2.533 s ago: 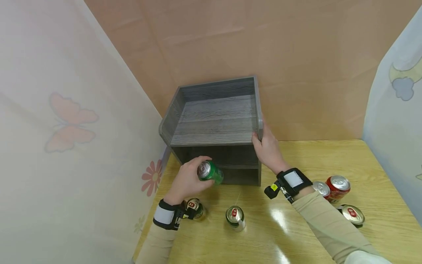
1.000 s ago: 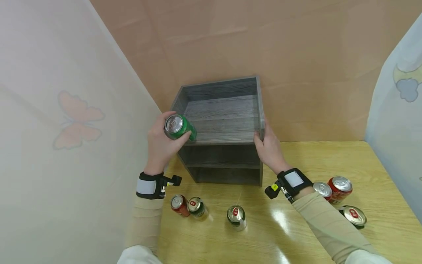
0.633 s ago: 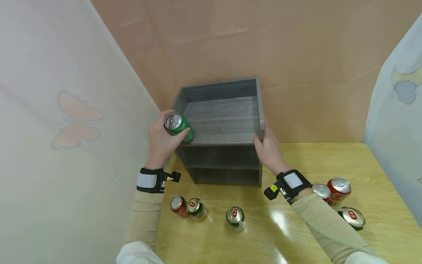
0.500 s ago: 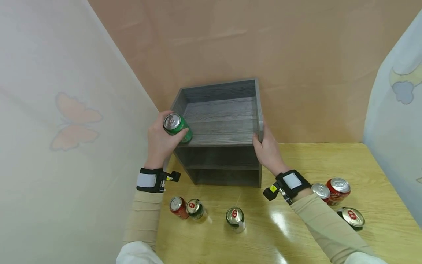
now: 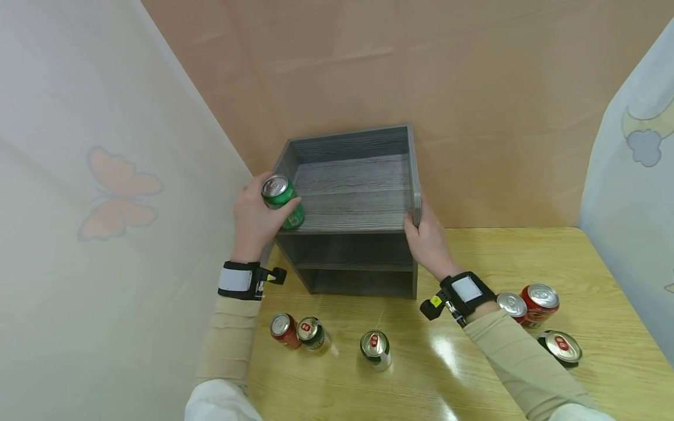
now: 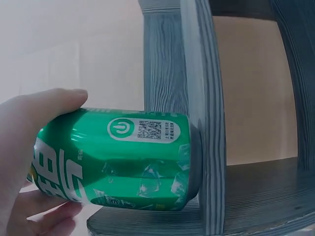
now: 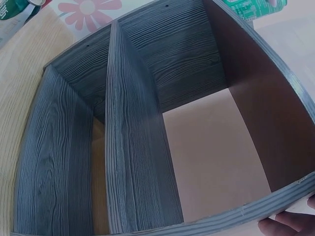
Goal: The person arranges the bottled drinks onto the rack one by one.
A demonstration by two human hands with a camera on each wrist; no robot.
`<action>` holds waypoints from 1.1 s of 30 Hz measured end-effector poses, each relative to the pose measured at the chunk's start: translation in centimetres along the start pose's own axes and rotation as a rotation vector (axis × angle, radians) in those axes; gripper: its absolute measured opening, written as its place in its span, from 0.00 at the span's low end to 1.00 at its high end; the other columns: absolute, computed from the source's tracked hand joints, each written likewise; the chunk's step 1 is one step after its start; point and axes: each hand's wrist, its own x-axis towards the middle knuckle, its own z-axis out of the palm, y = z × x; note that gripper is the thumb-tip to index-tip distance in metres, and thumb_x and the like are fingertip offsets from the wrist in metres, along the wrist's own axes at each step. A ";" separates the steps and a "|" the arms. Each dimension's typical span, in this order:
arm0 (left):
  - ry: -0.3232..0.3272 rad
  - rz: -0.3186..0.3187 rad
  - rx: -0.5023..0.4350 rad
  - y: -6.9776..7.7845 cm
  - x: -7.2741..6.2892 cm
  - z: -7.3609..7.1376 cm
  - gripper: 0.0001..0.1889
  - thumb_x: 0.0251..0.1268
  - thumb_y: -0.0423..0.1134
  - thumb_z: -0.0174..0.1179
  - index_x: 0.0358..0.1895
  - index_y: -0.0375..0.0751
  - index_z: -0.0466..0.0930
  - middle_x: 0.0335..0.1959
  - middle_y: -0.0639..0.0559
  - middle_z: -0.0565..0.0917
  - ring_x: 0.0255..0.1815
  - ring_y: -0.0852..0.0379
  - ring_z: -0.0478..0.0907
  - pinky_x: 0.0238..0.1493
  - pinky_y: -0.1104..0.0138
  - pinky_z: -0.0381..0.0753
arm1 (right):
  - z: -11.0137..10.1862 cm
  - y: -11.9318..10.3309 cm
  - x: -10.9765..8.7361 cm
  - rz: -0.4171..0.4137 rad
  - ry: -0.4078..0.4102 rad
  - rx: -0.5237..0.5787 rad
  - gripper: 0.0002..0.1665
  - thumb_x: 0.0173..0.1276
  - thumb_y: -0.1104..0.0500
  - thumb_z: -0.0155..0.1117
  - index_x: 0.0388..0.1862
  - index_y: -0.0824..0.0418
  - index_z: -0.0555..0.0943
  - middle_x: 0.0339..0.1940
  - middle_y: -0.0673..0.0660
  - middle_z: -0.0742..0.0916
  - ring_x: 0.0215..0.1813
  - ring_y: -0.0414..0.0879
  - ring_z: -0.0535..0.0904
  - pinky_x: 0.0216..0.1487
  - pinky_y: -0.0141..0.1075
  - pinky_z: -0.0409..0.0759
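Observation:
My left hand (image 5: pixel 255 213) grips a green soda can (image 5: pixel 292 217) at the front left corner of the top shelf of a grey wooden shelf unit (image 5: pixel 353 193). In the left wrist view the green can (image 6: pixel 133 162) has its base right at the shelf board (image 6: pixel 204 123), with thumb and fingers around its upper part. My right hand (image 5: pixel 429 240) holds the right side panel of the unit, its thumb on the inner side at the front edge. The right wrist view shows the two lower compartments (image 7: pixel 142 132) and some fingertips (image 7: pixel 290 223) beneath the side panel.
On the wooden table (image 5: pixel 421 386), a red can (image 5: pixel 285 331) and a dark green can (image 5: pixel 312 334) stand front left, with another can (image 5: pixel 375 349) at centre. Right of my right forearm are two red cans (image 5: pixel 540 305) and a gold-topped can (image 5: pixel 561 347). A patterned wall (image 5: pixel 121 193) borders the left side.
My left hand has lifted the green can from before the lower compartments up to the top shelf's left corner, where the can now stands more upright. The right hand keeps its hold.

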 end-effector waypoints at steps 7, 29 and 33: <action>-0.015 -0.022 0.040 -0.3 0.3 0.4 0.39 0.56 0.54 0.76 0.66 0.34 0.75 0.56 0.40 0.82 0.52 0.39 0.73 0.48 0.48 0.80 | -0.1 0.1 -0.1 0.002 0.000 0.001 0.40 0.82 0.57 0.46 0.86 0.56 0.42 0.80 0.67 0.60 0.74 0.66 0.63 0.67 0.63 0.67; -0.208 0.137 -0.098 -1.4 0.6 -1.4 0.38 0.49 0.35 0.82 0.68 0.42 0.77 0.72 0.41 0.70 0.70 0.43 0.69 0.63 0.48 0.75 | -0.3 -0.2 -0.3 0.029 0.003 0.009 0.39 0.83 0.55 0.44 0.85 0.62 0.44 0.79 0.69 0.61 0.73 0.67 0.65 0.66 0.63 0.69; -0.198 0.103 -0.067 -0.9 0.5 -1.5 0.37 0.50 0.35 0.81 0.67 0.43 0.78 0.70 0.42 0.71 0.67 0.43 0.71 0.62 0.49 0.77 | -0.3 -0.3 -0.4 0.022 0.005 0.003 0.39 0.83 0.56 0.44 0.85 0.62 0.43 0.79 0.70 0.61 0.73 0.68 0.65 0.65 0.63 0.68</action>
